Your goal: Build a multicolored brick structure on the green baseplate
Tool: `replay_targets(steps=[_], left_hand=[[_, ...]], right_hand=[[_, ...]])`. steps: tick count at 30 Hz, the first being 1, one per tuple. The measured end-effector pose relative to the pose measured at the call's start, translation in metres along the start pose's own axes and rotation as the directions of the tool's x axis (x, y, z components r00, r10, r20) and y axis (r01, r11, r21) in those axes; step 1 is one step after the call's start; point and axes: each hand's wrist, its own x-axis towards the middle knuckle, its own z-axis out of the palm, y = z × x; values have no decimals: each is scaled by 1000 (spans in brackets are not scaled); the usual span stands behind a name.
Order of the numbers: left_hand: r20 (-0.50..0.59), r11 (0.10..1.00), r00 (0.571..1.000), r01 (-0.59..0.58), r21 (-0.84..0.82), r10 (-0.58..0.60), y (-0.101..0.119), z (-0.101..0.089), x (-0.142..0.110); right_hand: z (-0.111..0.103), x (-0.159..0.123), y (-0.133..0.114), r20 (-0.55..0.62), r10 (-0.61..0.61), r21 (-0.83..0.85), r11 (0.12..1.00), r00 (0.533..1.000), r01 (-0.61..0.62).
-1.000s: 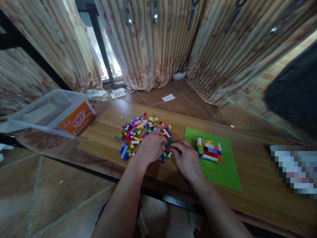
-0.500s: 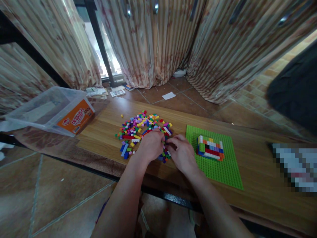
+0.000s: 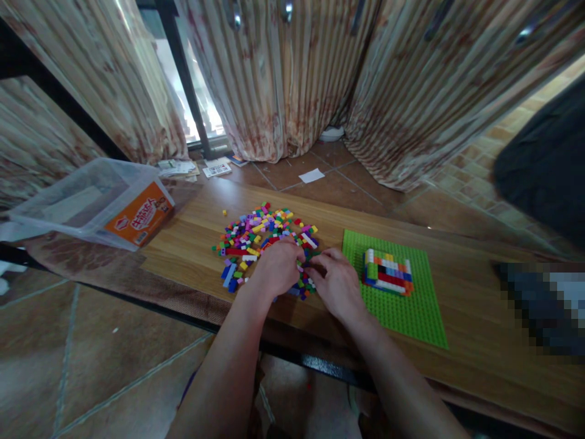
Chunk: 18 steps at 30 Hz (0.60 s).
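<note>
A pile of small coloured bricks lies on the wooden table. My left hand rests on the pile's near right edge with its fingers curled down among the bricks. My right hand sits beside it, fingertips pinched close to the left hand's; what they hold is hidden. To the right a green baseplate carries a small multi-coloured brick build, close to my right hand.
A clear plastic tub with an orange label stands at the table's left end. Striped curtains hang behind, with papers on the tiled floor. A dark object and a blurred patch sit at the right edge.
Both hands have drawn closer together at the pile's right edge; the right hand shifted slightly left, away from the baseplate. The view has drifted a little.
</note>
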Motion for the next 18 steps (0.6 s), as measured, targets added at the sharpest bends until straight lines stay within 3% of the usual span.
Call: replay_targets(steps=[11, 18], left_hand=[[-10, 1000, 1000, -6, -14, 6, 0, 0, 0], [-34, 990, 998, -63, -129, 59, -4, -4, -2]], right_hand=[[-1, 0, 0, 7, -15, 26, 1000, 1000, 15], [-20, -3, 4, -58, 161, 291, 947, 985, -138]])
